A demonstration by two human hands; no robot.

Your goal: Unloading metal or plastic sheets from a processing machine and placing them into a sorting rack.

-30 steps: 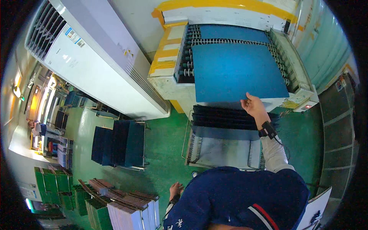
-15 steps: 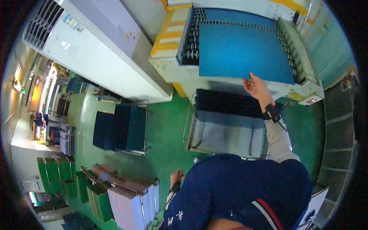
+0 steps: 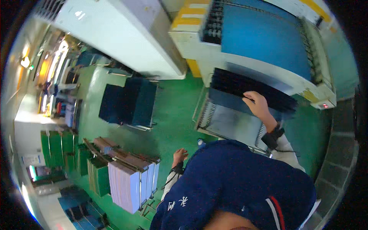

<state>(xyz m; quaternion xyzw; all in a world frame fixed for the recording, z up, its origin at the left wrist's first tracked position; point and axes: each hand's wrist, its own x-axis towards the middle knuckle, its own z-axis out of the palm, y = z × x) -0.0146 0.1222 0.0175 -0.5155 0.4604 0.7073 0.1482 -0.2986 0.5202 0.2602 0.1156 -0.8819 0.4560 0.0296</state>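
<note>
My right hand (image 3: 257, 105) is over a wheeled rack (image 3: 234, 120), its thumb and fingers curved and apart, with nothing visible between them. Just behind its fingertips stand several dark panels (image 3: 239, 82) packed at the rack's far side; whether the fingers touch them I cannot tell. Beyond the rack, a large blue panel (image 3: 264, 42) lies flat on the rollers of a conveyor machine (image 3: 322, 92). My left hand (image 3: 180, 155) hangs low beside my body, fingers loosely bent and apart, holding nothing.
Another rack of dark panels (image 3: 128, 101) stands on the green floor (image 3: 176, 107) to the left. Nearer, racks hold pale panels (image 3: 124, 184) and green panels (image 3: 97, 174). A tall white cabinet (image 3: 126, 38) is left of the machine. Dark grey panelling (image 3: 339, 153) borders the right.
My right hand has moved from the blue panel's near edge back over the rack. The view has shifted, so the machine sits higher and farther right. The blue panel is still on the rollers.
</note>
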